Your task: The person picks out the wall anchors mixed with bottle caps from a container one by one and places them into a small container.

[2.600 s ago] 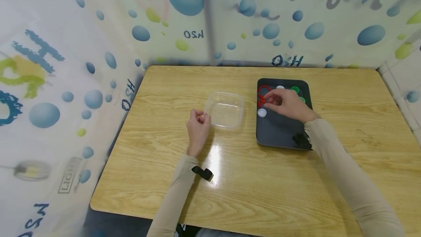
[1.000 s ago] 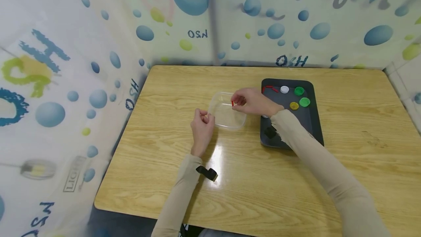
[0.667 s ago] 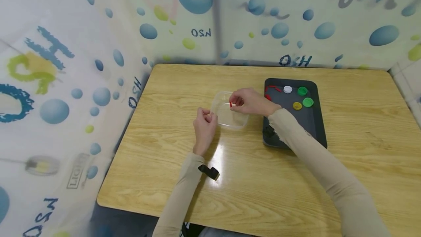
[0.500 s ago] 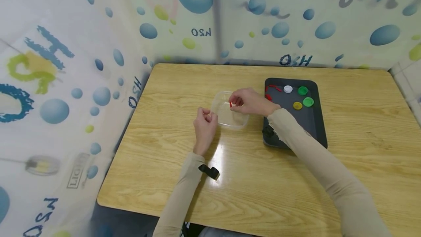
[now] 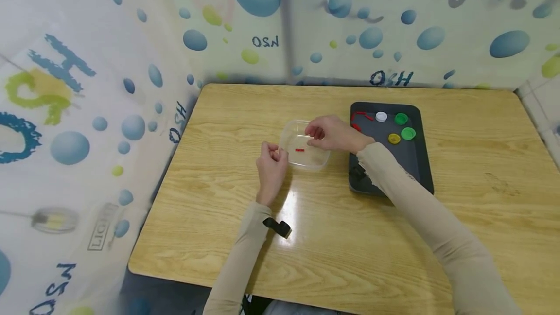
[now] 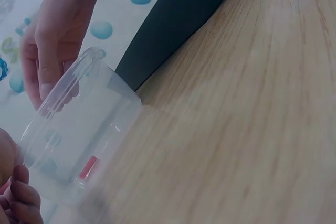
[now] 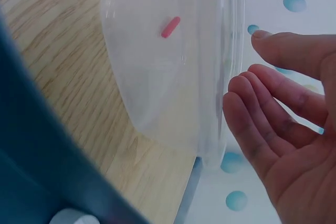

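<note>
A clear plastic container (image 5: 308,162) stands on the wooden table, with one small red rod (image 5: 299,149) lying on its bottom. That rod (image 7: 171,27) is also visible through the wall in the right wrist view. My left hand (image 5: 271,171) pinches the container's left rim between thumb and fingers. Over the container's right side hovers my right hand (image 5: 334,133), its thumb and fingertips apart and nothing between them. In the right wrist view the right hand (image 7: 289,114) shows loosely bent fingers beside the rim. More red rods (image 5: 361,113) lie in the dark tray (image 5: 407,164).
The tray, right of the container, also carries a white cap (image 5: 381,117), green caps (image 5: 400,118) and a yellow cap (image 5: 394,138). My right forearm crosses its front left part. A patterned curtain (image 5: 350,23) hangs behind the table (image 5: 350,247).
My right hand went from the tray to the container with a red rod and has let it go; the rod now lies inside. The left hand has kept its hold on the rim.
</note>
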Available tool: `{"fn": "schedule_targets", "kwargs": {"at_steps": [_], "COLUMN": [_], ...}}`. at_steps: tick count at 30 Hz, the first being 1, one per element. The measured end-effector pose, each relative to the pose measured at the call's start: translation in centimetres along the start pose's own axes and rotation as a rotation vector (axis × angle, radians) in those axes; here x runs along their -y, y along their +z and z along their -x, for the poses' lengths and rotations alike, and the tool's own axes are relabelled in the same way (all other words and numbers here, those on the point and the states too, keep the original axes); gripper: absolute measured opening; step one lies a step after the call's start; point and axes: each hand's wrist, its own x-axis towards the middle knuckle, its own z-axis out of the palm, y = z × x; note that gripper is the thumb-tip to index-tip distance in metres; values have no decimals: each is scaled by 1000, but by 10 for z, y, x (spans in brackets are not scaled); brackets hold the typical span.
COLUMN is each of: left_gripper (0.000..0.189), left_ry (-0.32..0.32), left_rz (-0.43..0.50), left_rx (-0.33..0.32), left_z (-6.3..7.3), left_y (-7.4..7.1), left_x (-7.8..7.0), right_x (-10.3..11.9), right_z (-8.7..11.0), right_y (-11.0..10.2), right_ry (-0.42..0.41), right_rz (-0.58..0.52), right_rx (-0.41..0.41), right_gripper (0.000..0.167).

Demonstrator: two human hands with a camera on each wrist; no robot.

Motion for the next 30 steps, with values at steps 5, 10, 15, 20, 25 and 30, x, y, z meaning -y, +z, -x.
{"fn": "schedule_targets", "kwargs": {"at_steps": [5,10,15,20,25,30], "left_gripper": [11,10,11,11,11,10], "left_ry": [-7,-7,-2,7,10,-3], "left_rz": [3,4,3,-3,-8,-29], "left_rx": [-3,-6,-7,-17,-18,-11], "left_z": [0,0,0,0,0,1], "left_y": [0,0,1,2,2,3], "left_x": [0,0,0,0,-1,-2], "right_x": [-5,-12,-19,-30,-45,-63], "right_z": [9,19,31,42,59,74], "right_y": [-8,-17,-26,-36,-45,-52], "right_ry": [40,51,78,104,129,168], "right_rz": [-37,-27,2,20,40,46], "right_rx": [-20,-59,-110,-135,-171,-177], "right_gripper": [28,26,24,26,25,24]}}
